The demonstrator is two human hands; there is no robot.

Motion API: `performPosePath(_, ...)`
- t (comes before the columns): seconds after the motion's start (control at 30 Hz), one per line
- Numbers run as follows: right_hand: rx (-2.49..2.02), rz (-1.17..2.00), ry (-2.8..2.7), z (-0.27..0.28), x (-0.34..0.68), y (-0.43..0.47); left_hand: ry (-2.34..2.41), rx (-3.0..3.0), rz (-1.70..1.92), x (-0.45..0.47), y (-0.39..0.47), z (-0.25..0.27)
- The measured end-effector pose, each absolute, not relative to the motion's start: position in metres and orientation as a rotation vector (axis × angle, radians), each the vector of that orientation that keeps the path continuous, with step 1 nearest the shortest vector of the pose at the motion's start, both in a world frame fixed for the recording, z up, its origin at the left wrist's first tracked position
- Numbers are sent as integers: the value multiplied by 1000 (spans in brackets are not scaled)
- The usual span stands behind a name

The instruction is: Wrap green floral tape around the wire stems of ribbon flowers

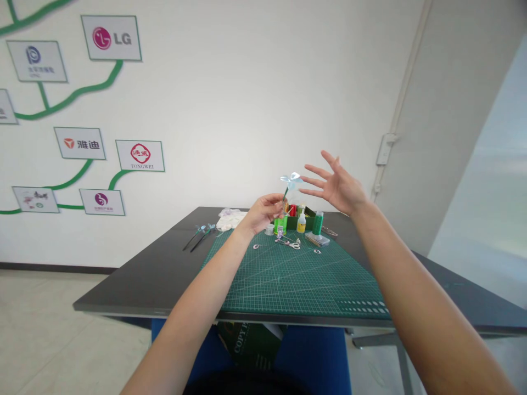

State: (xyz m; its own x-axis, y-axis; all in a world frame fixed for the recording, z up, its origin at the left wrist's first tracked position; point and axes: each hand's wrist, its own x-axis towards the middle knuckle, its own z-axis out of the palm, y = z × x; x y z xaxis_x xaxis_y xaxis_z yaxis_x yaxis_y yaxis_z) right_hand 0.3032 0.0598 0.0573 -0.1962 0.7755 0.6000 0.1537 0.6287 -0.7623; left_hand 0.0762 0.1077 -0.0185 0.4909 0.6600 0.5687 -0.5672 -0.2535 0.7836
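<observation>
An artificial flower (291, 180) with pale, shiny bluish petals stands upright on a green stem above the far part of the cutting mat. My left hand (265, 211) pinches that stem between thumb and fingers. To the right of the petals, my right hand (340, 186) is raised with its fingers spread and nothing in it. Its fingertips come close to the petals; whether they touch cannot be made out. Two similar flowers on dark stems (200, 237) lie on the table at the left.
The green cutting mat (288, 285) covers the middle of the dark table (156, 280). Scissors (293, 245), a white glue bottle (301, 221), a green cylinder (318, 223), a clear flat case (317, 238) and a dark green box (291, 224) stand or lie at the back. White cloth-like material (230, 218) lies back left.
</observation>
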Motion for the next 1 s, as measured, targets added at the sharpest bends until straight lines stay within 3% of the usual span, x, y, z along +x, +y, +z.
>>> performPosePath(0.33, -958, 754, -1491, 14, 355, 80, 28, 1307, 1397, 42, 122, 44)
performPosePath(0.63, -1422, 685, -1405, -24, 380, 88, 112, 1366, 1326, 15, 128, 68)
performPosePath(0.83, -1199, 686, -1611, 9, 305, 82, 162, 1425, 1235, 23, 128, 71)
performPosePath(1.0, -862, 874, -1816, 26, 225, 83, 193, 1446, 1220, 24, 128, 71)
